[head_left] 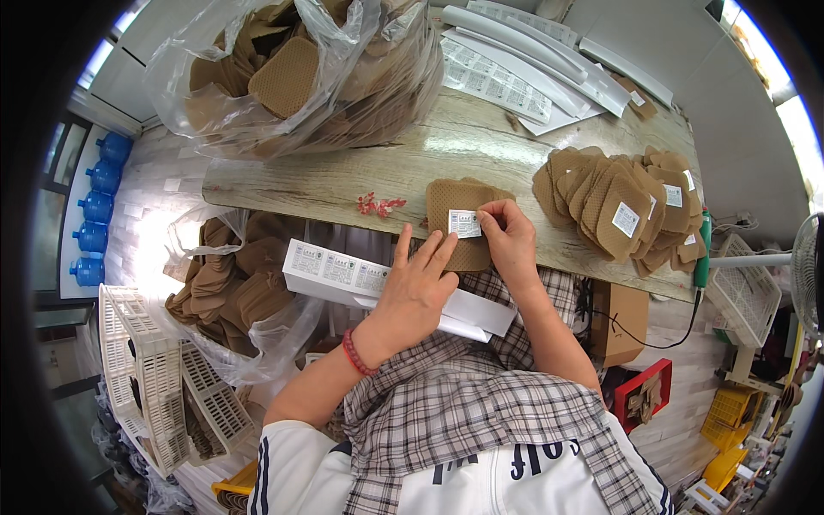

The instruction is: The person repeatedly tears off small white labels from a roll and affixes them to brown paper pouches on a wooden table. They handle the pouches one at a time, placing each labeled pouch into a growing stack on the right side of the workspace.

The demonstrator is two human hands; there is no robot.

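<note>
A tan perforated pad [448,204] lies on a small stack at the near edge of the wooden table [343,184]. A small white printed label [464,223] sits on it. My right hand [509,236] presses the label's right edge with its fingertips. My left hand [418,283], with a red bead bracelet at the wrist, rests with fingers spread on the pad's lower left edge. A long white strip of labels [339,269] lies across my lap under the left hand.
A fanned pile of labelled tan pads [618,206] lies at the right. A clear plastic bag of pads [300,73] stands at the back left, another bag of pads [232,283] by my left knee. White label sheets [506,69] at the back. White crates [146,378] lower left.
</note>
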